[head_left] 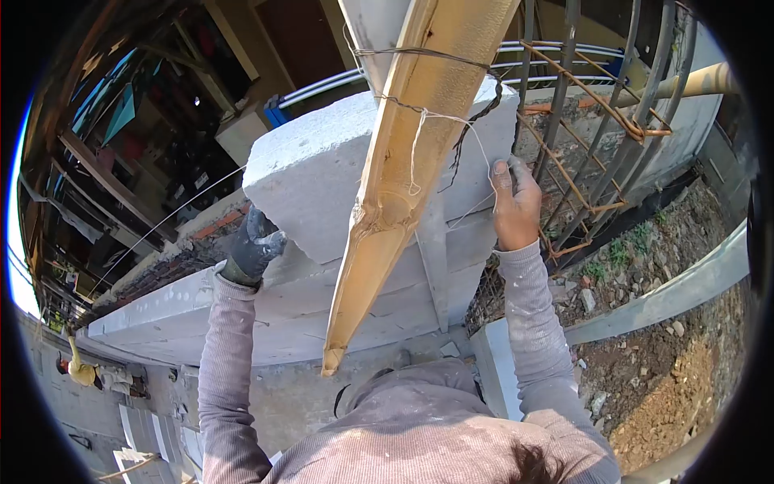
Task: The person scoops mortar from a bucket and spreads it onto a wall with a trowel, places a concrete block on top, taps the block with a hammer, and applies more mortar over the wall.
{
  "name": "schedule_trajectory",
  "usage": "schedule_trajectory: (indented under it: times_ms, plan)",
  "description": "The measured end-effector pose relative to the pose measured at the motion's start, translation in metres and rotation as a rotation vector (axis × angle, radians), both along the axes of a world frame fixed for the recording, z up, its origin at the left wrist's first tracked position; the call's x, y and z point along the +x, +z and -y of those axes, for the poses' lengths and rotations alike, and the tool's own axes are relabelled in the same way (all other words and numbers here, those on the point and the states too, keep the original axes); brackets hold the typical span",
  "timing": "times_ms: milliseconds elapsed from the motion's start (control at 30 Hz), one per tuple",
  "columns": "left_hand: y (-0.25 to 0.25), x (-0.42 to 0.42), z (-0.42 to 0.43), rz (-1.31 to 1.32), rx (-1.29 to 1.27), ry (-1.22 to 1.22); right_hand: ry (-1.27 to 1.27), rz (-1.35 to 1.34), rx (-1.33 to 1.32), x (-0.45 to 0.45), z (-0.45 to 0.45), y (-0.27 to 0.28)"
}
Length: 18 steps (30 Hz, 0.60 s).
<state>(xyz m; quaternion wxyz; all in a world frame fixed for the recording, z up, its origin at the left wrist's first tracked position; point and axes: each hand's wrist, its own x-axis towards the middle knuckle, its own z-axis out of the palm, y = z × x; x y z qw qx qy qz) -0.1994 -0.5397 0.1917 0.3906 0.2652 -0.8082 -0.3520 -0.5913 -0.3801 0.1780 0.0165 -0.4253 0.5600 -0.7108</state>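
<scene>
A large white-grey concrete block (314, 198) lies along the top of a block wall (177, 315), its left end slightly tilted. My left hand (256, 248), in a dark glove, has its fingers curled at the block's lower left corner. Bare and dusty, my right hand (516, 202) grips the right end, with the thumb on the near face. Between my arms a split bamboo pole (403, 153) crosses in front of the block and hides its middle. Dark wire (427, 52) is wrapped around the pole, and a thin white string (418, 153) hangs from it.
Steel rebar (564, 105) with bent ties stands right of the block. Rubble and soil (653, 355) lie at the lower right. Further left, another person (81, 371) is near the wall. White blocks (145, 431) are on the floor at the lower left.
</scene>
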Motion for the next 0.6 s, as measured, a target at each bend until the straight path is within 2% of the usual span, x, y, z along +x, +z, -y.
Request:
schedule_trajectory:
  times_ms: [67,133,167,233,267,300,367,400,433,500,600]
  plan:
    - [0.018,-0.021,-0.007,0.11,0.186,-0.101,0.012,0.001,0.014,-0.004,0.0,-0.005]
    - [0.006,-0.029,-0.004,0.107,0.28,-0.019,-0.013,-0.036,0.047,-0.008,0.001,-0.015]
    - [0.004,-0.024,-0.002,0.16,0.21,-0.046,-0.056,-0.048,0.032,-0.006,0.0,-0.018]
    - [-0.017,-0.013,0.008,0.218,-0.124,-0.061,-0.1,-0.045,0.061,-0.001,-0.006,-0.016]
    - [-0.041,0.012,0.027,0.227,-0.125,-0.076,-0.119,-0.05,0.085,0.0,-0.009,-0.016]
    - [-0.034,0.015,0.027,0.358,-0.222,-0.055,-0.125,-0.061,0.078,-0.002,-0.01,-0.018]
    - [-0.031,0.018,0.018,0.261,-0.094,-0.09,-0.126,-0.061,0.05,-0.002,-0.01,-0.021]
    - [-0.014,0.003,0.0,0.211,-0.03,-0.106,-0.119,-0.065,0.025,-0.002,-0.011,-0.022]
    - [-0.018,0.014,0.01,0.386,-0.123,-0.067,-0.124,-0.063,0.023,-0.004,-0.012,-0.023]
    - [-0.016,0.012,0.01,0.566,-0.219,-0.029,-0.137,-0.089,0.017,-0.004,-0.013,-0.024]
    - [-0.013,0.004,0.008,0.378,-0.306,-0.083,-0.106,-0.042,0.048,-0.002,-0.019,-0.023]
